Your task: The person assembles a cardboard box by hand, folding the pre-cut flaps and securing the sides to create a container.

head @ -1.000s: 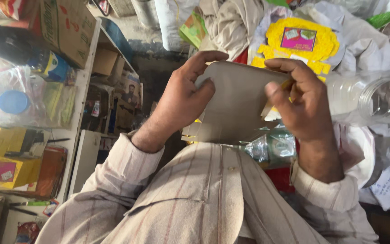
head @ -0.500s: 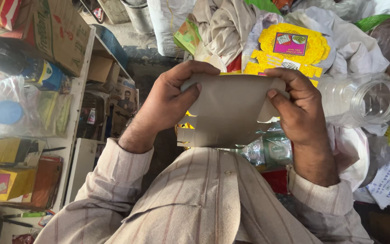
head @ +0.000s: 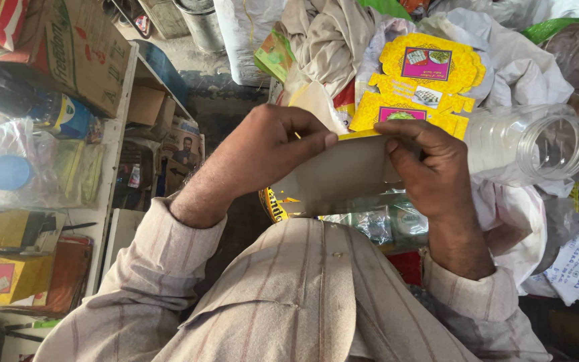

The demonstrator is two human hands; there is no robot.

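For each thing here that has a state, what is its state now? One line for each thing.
Grey-backed cardboard sheet: flat, unfolded, held up by both hands.
Left hand: pinching the sheet's top edge.
Right hand: gripping the sheet's right side.
Yellow box blanks: flat, not folded, lying on the pile.
Clear plastic jar: on its side, no lid, looks empty.
Brown carton: flaps shut.

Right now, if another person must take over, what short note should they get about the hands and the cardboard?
Left hand: fingers pinch the top edge of the flat cardboard piece, grey side toward the camera.
Right hand: grips the same top edge from the other side.
Cardboard is held up in front of the chest, above the pile of yellow printed flat boxes.
Done: piece picked up.
Left: no box shape is formed yet.
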